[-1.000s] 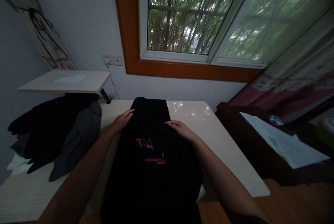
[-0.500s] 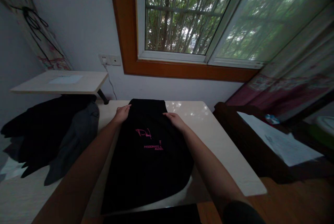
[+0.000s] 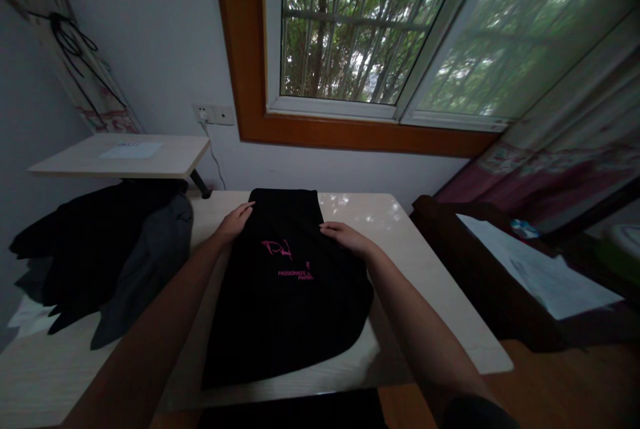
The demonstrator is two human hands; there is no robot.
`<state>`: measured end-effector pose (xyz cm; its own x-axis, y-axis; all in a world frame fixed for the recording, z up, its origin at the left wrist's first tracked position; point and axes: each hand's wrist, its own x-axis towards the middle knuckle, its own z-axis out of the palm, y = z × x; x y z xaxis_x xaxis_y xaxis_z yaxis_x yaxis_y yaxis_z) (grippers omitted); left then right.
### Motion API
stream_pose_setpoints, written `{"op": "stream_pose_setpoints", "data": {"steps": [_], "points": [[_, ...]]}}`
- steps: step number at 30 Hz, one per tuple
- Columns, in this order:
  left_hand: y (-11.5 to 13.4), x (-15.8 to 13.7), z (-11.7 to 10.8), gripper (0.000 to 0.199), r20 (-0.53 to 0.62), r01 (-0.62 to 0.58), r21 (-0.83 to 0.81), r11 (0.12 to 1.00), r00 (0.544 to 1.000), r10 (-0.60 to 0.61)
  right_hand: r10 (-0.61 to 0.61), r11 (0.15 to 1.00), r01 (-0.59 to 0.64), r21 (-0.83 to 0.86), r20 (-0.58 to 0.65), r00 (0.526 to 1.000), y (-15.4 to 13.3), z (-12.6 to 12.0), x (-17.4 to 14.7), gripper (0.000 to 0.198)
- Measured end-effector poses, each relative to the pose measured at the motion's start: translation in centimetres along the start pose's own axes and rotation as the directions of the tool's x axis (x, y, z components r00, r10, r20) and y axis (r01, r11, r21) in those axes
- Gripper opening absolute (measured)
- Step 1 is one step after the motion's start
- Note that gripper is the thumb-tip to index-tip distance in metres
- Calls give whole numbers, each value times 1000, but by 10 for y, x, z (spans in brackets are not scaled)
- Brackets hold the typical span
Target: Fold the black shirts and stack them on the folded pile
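Note:
A black fabric piece [image 3: 290,322] with pink lettering and a pink drawn mark lies spread on the pale table [image 3: 425,282]. Its far end is narrow and straight; the near right side curves outward. My left hand [image 3: 236,222] grips its left edge near the far end, fingertips on the cloth. Across from it, my right hand [image 3: 346,237] pinches the right edge, slightly closer to me. The undersides of both hands are hidden.
Dark grey and black fabric pieces [image 3: 100,242] are heaped on the left, partly beneath a small raised shelf [image 3: 185,155]. A brown piece of furniture [image 3: 475,282] with a paper sheet [image 3: 540,269] stands right of the table. Wall and window [image 3: 350,62] lie behind.
The near edge of the fabric has shifted a little away from me. My right hand sits slightly lower along the right edge, and the view has moved slightly.

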<state>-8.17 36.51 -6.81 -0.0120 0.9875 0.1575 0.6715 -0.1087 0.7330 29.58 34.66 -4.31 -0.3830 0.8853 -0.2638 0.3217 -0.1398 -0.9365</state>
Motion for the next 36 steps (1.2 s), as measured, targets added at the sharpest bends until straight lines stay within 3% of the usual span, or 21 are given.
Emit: {"op": "stream_pose_setpoints", "data": {"steps": [8,14,22,26,30,36], "points": [[6,20,11,52,3,31,25,999,1000,-31,73,994,-73,79,0,997,-6,5,-7,27],[2,36,20,48,-42,71,81,994,997,-67,25,996,-23,85,-23,999,-6,6,0,26],[7,54,12,53,-71,115,89,989,992,-109,-167,968,143,-206,-106,980,-30,9,21,35],[12,29,6,62,-41,73,68,995,997,-71,-167,938,130,-322,-89,982,-27,0,12,41],[14,-21,-3,74,-12,66,75,995,998,-66,-164,921,122,-371,-81,983,-8,-18,-10,39],[9,-104,-26,90,124,148,30,989,981,-150,-50,969,30,-247,-77,996,12,-40,-59,29]]}}
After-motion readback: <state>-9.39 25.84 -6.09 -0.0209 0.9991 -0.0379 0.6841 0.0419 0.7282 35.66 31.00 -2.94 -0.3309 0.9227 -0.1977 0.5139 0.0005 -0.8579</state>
